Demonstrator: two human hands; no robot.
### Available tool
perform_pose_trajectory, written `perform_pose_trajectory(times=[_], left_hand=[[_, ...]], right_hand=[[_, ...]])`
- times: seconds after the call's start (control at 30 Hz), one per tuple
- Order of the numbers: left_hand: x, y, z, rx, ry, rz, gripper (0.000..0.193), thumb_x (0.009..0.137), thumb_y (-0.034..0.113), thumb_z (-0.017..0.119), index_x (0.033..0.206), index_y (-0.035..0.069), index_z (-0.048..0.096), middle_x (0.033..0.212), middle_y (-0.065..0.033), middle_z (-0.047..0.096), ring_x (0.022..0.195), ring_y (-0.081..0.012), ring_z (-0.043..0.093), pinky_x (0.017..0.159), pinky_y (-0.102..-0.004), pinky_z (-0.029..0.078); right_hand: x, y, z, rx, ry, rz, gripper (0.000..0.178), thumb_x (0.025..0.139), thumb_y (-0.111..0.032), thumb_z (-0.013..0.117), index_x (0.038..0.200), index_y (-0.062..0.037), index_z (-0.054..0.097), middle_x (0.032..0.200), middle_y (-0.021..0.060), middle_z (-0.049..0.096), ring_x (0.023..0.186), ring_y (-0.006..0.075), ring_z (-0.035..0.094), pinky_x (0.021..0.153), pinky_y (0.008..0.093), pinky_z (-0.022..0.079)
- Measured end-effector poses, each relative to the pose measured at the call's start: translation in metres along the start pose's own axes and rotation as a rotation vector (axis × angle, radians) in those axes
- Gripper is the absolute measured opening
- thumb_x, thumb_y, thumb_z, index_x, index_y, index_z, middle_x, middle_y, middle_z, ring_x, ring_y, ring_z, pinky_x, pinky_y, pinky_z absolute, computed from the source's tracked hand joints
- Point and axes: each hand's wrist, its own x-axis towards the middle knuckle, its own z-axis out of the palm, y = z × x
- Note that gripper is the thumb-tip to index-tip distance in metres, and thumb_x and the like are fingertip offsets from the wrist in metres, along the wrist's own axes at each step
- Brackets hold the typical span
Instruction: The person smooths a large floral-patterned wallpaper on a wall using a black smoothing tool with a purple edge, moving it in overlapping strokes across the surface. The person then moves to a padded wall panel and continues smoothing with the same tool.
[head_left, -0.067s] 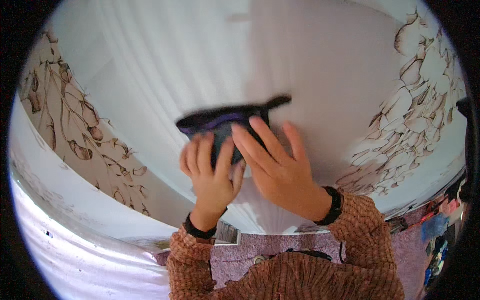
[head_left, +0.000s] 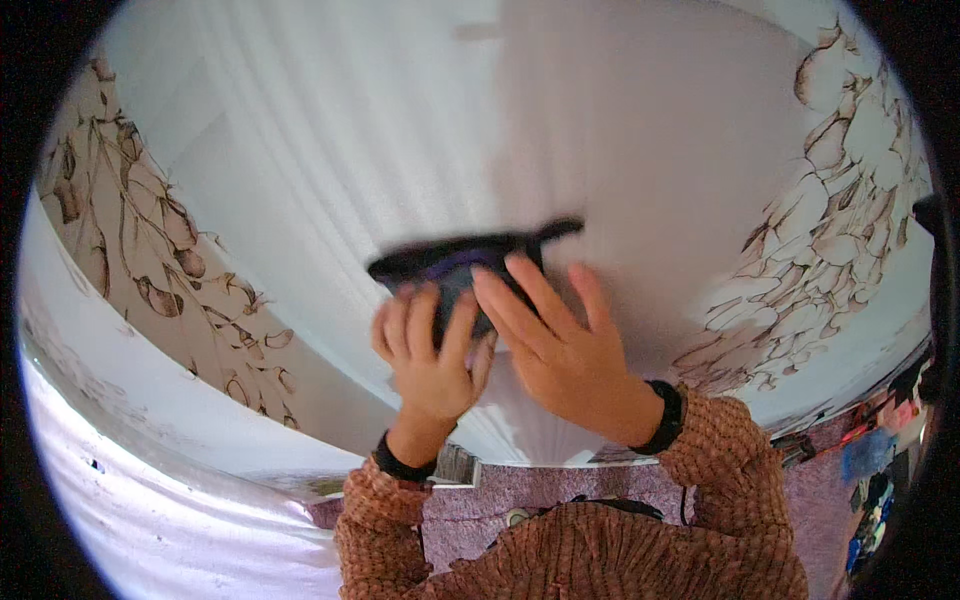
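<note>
A small dark pouch [head_left: 400, 262] with a black upper edge, a purplish strip and a short black strap pointing right lies on the white cloth, a little blurred. My left hand [head_left: 430, 370] rests its fingertips on the pouch's near side, fingers apart, its thumb off to the right side. Just beside it, my right hand [head_left: 570, 360] is spread over the pouch's right part, fingers stretched out. Its thumb is hidden. The two hands cover much of the pouch's near part.
The white cloth [head_left: 340, 110] has brown flower patterns [head_left: 830, 200] along both sides and a shadow on its right half. Beyond the near edge is a purplish carpet [head_left: 470, 510]. Assorted coloured items [head_left: 870, 450] are at the lower right.
The pouch has shifted slightly toward me and to the right. Both hands have moved with it, the left one a bit more.
</note>
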Motion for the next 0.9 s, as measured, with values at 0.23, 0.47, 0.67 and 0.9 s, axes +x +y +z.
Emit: perform_pose_trajectory(times=[0.23,0.47,0.67,0.9], left_hand=[[-0.075,0.015,0.013,0.003,-0.177,0.022,0.044,0.072,0.026,0.069,0.114,0.017,0.058,0.122,-0.0123,0.044,0.120,-0.0329,0.036,0.100,-0.0541,0.022],[-0.012,-0.006,0.005,0.037,0.017,-0.059,0.037,0.077,0.028,0.062,0.112,0.016,0.061,0.124,-0.0122,0.048,0.118,-0.0306,0.040,0.101,-0.0516,0.020],[-0.057,0.010,0.019,0.037,-0.002,-0.063,0.039,0.075,0.030,0.064,0.112,0.019,0.060,0.118,-0.0100,0.048,0.115,-0.0294,0.042,0.097,-0.0529,0.025],[-0.031,-0.011,0.008,0.004,0.041,-0.067,0.040,0.075,0.032,0.064,0.111,0.014,0.060,0.120,-0.0151,0.047,0.117,-0.0350,0.039,0.100,-0.0525,0.022]], right_hand=[[-0.050,-0.019,0.017,-0.034,-0.137,-0.116,0.041,0.078,-0.021,0.054,0.114,-0.0016,0.058,0.137,0.0068,0.042,0.130,0.0231,0.034,0.101,0.0480,0.028],[0.006,-0.004,0.007,0.046,-0.055,0.042,0.044,0.079,-0.023,0.052,0.119,-0.0036,0.054,0.135,0.0063,0.045,0.129,0.0223,0.037,0.103,0.0488,0.025],[-0.022,-0.019,0.013,0.054,-0.106,-0.037,0.045,0.077,-0.021,0.055,0.118,-0.0027,0.054,0.134,0.0062,0.045,0.127,0.0228,0.038,0.100,0.0487,0.029],[0.007,-0.024,0.019,0.136,0.024,0.019,0.033,0.075,-0.015,0.058,0.105,-0.0031,0.063,0.127,0.0032,0.052,0.121,0.0218,0.045,0.104,0.0490,0.022]])
